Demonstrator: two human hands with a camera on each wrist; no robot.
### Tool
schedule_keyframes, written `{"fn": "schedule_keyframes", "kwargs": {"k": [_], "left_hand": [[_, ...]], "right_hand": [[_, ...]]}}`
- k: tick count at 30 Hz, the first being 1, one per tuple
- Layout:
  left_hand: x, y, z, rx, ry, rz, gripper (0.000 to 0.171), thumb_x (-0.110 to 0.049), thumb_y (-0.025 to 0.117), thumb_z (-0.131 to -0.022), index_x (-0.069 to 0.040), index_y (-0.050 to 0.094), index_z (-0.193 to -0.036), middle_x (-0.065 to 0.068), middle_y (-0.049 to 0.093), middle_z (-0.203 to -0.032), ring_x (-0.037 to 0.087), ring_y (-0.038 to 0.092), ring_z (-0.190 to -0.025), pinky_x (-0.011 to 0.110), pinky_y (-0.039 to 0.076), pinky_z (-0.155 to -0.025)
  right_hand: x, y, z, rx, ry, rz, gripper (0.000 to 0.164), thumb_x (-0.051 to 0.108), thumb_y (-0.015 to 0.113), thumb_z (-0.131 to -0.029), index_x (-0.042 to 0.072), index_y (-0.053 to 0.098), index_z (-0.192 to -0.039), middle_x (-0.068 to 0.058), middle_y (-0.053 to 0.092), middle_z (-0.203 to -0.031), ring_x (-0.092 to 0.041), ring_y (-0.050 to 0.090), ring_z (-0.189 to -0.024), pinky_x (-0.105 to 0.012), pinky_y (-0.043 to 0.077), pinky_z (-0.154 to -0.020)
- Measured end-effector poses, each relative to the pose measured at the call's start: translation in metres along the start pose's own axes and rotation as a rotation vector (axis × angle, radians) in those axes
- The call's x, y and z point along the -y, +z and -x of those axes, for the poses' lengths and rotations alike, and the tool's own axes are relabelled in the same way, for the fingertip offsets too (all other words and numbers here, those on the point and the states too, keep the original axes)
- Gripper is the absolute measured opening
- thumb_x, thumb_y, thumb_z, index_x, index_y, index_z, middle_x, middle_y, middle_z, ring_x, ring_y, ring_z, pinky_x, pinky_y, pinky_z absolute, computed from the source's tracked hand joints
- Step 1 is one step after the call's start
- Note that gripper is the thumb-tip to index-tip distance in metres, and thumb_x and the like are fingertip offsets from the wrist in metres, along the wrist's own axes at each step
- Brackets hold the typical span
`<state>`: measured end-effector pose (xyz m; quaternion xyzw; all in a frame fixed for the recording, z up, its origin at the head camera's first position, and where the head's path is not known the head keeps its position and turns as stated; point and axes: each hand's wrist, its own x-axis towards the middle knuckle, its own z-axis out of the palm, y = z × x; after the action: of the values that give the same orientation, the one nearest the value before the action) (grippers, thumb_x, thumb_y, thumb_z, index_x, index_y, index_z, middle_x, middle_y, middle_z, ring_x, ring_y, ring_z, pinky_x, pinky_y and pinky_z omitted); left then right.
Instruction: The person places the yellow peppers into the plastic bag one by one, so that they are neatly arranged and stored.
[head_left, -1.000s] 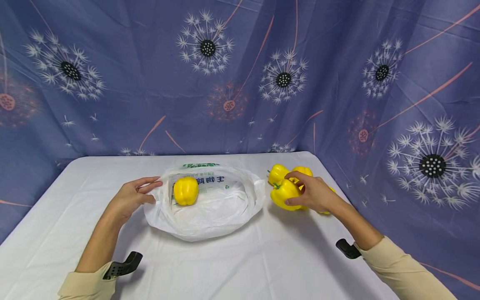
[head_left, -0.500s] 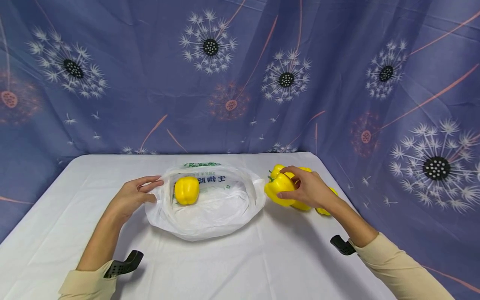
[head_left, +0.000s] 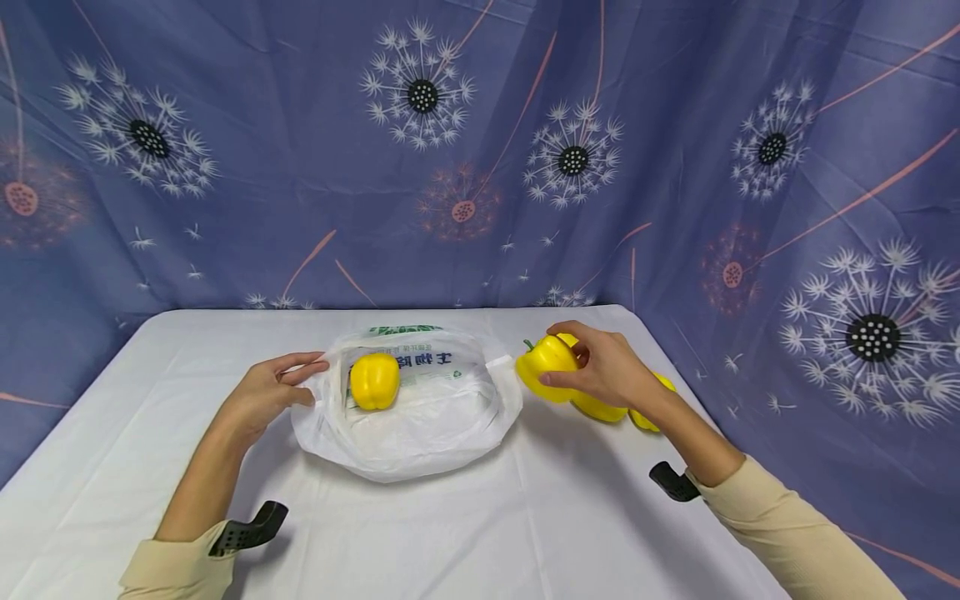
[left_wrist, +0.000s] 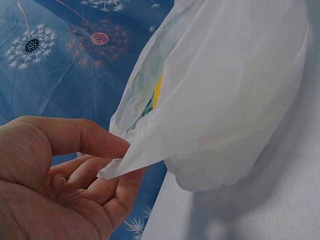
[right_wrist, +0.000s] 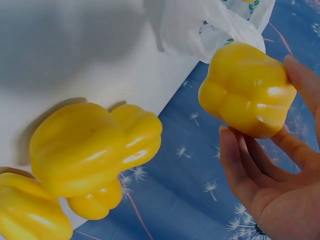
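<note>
A white plastic bag (head_left: 431, 442) with green and dark print lies with its mouth spread wide at the table's middle. One yellow bell pepper (head_left: 374, 381) sits inside it, toward the left. At the bag's left rim, my left hand (head_left: 257, 398) pinches the edge; the left wrist view shows thumb and finger on a corner of the film (left_wrist: 135, 155). My right hand (head_left: 611, 367) grips another yellow bell pepper (right_wrist: 247, 92) between thumb and fingers, its green stem toward the bag. In the head view that pepper is right beside the bag's right rim.
Several more yellow bell peppers (right_wrist: 77, 147) rest on the white-covered table (head_left: 450, 542) at the right, partly hidden by my right hand in the head view. A blue dandelion-print curtain (head_left: 300, 167) hangs behind and along the right side.
My right hand has moved left with the yellow bell pepper, away from the other peppers and up to the bag's right rim. The left hand has stayed at the bag.
</note>
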<state>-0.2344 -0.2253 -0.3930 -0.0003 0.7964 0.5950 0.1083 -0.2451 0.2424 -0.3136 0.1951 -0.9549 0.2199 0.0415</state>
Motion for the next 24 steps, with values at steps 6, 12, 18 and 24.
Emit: {"fn": "schedule_keyframes", "kwargs": {"k": [6,12,18,24], "left_hand": [[0.001,-0.001,0.000,0.000,0.001,0.007,0.084,0.008,0.062,-0.081,-0.002,0.032,-0.158,0.019,0.049,-0.151,0.036,0.020,-0.155,0.054,0.026,-0.118],[0.000,0.000,0.000,-0.008,0.008,0.005,0.083,0.008,0.062,-0.080,-0.002,0.032,-0.158,0.020,0.050,-0.150,0.036,0.023,-0.154,0.053,0.027,-0.117],[-0.001,0.001,-0.001,-0.006,-0.005,0.002,0.082,0.008,0.061,-0.082,-0.002,0.033,-0.158,0.019,0.049,-0.150,0.036,0.022,-0.155,0.054,0.026,-0.118],[-0.001,0.000,0.000,-0.003,-0.014,0.015,0.082,0.008,0.061,-0.082,-0.002,0.032,-0.158,0.019,0.050,-0.150,0.036,0.020,-0.155,0.056,0.024,-0.118]], "right_hand": [[0.010,-0.001,-0.005,-0.036,-0.008,-0.030,0.068,0.045,0.086,-0.077,0.026,0.059,-0.137,-0.005,0.073,-0.094,-0.017,0.065,-0.080,-0.033,0.052,-0.072],[0.019,0.001,-0.011,-0.049,-0.050,-0.043,0.066,0.043,0.086,-0.077,0.027,0.060,-0.136,-0.004,0.073,-0.097,-0.018,0.066,-0.082,-0.033,0.053,-0.072],[0.029,0.003,-0.017,-0.049,-0.072,-0.055,0.065,0.041,0.086,-0.078,0.027,0.060,-0.136,-0.003,0.073,-0.098,-0.018,0.066,-0.082,-0.033,0.053,-0.071],[0.040,0.005,-0.025,-0.035,-0.073,-0.065,0.063,0.042,0.084,-0.080,0.027,0.059,-0.136,-0.004,0.070,-0.102,-0.022,0.064,-0.086,-0.033,0.054,-0.072]]}}
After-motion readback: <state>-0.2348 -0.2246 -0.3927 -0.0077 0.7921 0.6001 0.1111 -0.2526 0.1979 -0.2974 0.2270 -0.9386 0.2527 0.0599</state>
